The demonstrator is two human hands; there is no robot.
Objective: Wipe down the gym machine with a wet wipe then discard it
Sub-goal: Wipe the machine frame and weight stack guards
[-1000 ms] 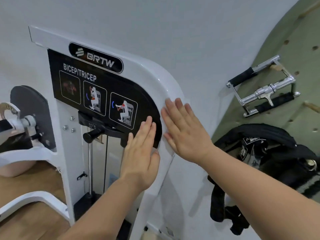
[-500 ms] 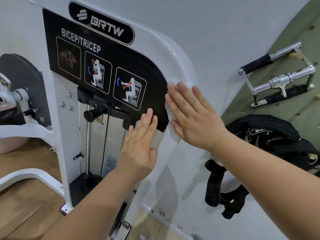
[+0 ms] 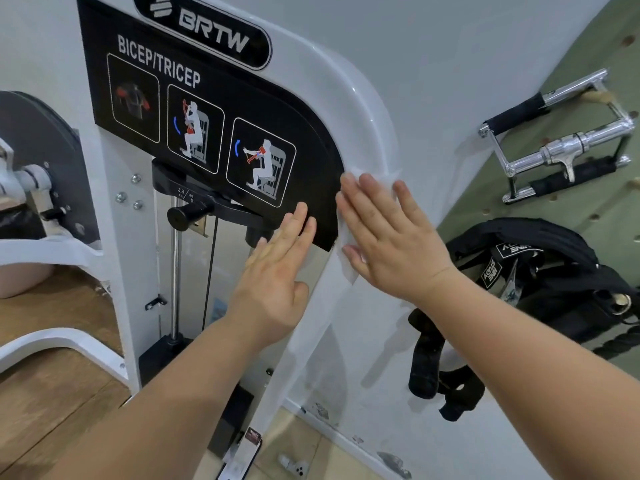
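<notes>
Right hand [image 3: 391, 240]: lay flat, fingers spread, pressed wipe [image 3: 381, 177] against machine frame [image 3: 360, 109].
Left hand [image 3: 273, 282]: stretched open, fingers together, seemingly touched black panel's [image 3: 304, 133] lower edge.

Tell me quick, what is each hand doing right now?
Left hand: open, fingers straight, holding nothing.
Right hand: open, flat fingers pressing the wet wipe onto the gym machine.
</notes>
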